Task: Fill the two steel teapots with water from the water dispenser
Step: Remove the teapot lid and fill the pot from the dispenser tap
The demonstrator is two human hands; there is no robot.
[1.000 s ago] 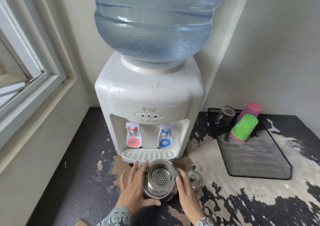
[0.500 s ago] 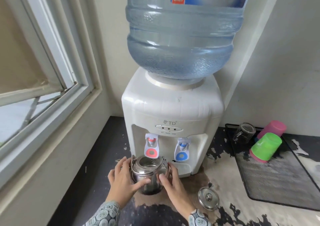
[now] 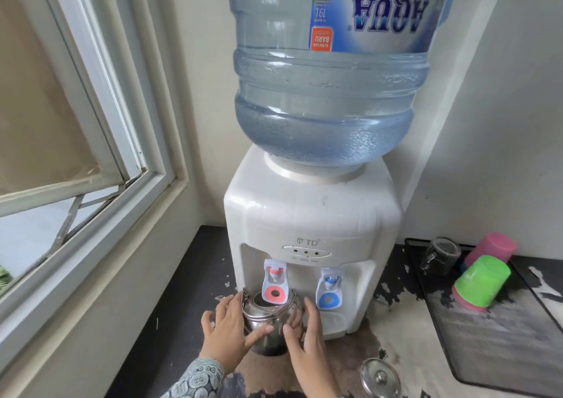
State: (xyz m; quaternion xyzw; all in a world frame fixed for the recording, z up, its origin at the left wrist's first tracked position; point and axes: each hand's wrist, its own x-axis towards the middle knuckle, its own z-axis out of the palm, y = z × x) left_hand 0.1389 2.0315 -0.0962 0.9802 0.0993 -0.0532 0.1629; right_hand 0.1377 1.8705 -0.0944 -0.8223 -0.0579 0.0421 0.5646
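A steel teapot (image 3: 268,321) without its lid stands under the red tap (image 3: 275,285) of the white water dispenser (image 3: 310,215). My left hand (image 3: 227,327) cups its left side, thumb across the front. On the right side my right hand (image 3: 307,333) cups it too. The blue tap (image 3: 329,288) is to the right of the red one. The teapot's steel lid (image 3: 380,378) lies on the counter at lower right. Only one teapot is in view.
A large blue water bottle (image 3: 326,93) sits upside down on the dispenser. A black mesh tray (image 3: 493,333) at right holds a glass mug (image 3: 441,256), a pink cup (image 3: 492,248) and a green cup (image 3: 483,279). A window frame (image 3: 100,166) runs along the left wall.
Both hands lifted the open teapot from the counter in front of the drip tray and brought it up under the red tap. The camera tilted upward.
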